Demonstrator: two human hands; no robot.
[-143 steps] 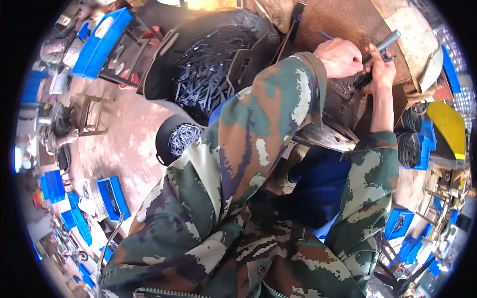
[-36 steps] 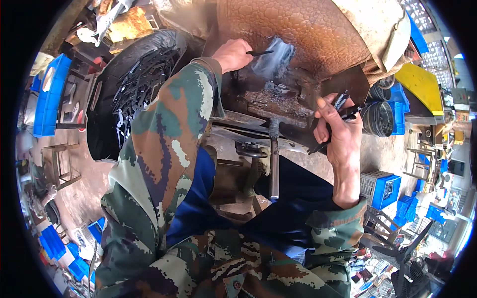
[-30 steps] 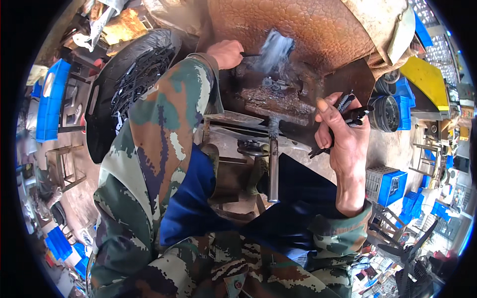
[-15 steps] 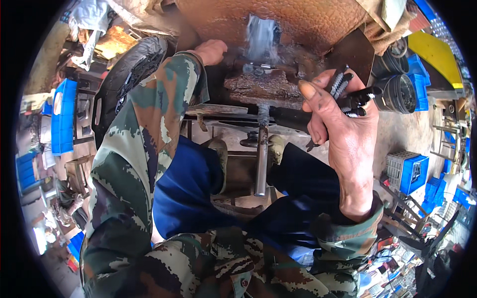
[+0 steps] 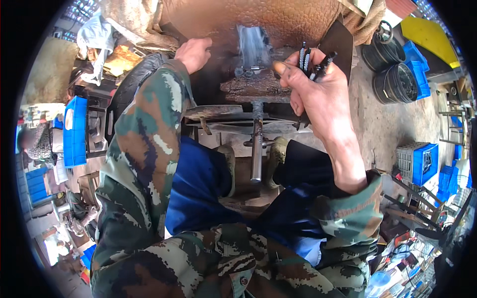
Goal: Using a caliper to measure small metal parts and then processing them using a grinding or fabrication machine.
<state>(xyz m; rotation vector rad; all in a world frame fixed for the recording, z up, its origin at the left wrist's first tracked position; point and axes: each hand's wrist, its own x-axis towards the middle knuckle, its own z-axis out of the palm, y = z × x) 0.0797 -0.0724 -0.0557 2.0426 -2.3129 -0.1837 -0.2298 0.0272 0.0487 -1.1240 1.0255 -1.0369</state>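
**Concrete workshop floor (image 5: 367,124) all around, toothed metal pieces (image 5: 302,57) bunched in the right hand (image 5: 320,97)**

Across the top, a brown pebble-textured sheet (image 5: 298,17); below it, a crusted ledge (image 5: 256,88) with a pale blurred stream (image 5: 252,44) above, impossible to tell of what. Clenched in the right hand, under a bent thumb: the toothed metal pieces, mostly blackened, partly silvery, seen just beside the ledge's right end. Aligned roughly away from the body, with upper ends fanned to the right and lower ends poking out beneath the curled fingers. From that grip, leftward and slightly farther off to the stream. Nearer to the ledge with the right hand than with the left hand (image 5: 194,53), which is curled on the stream's other side, well apart from the pieces; impossible to tell whether grasping anything, with fingertips hidden.

By count: at least three toothed metal pieces, exact number hidden; one ledge; one metal rod (image 5: 257,149), pointing toward the body between two shoes (image 5: 278,156); two black buckets (image 5: 383,92) at right.
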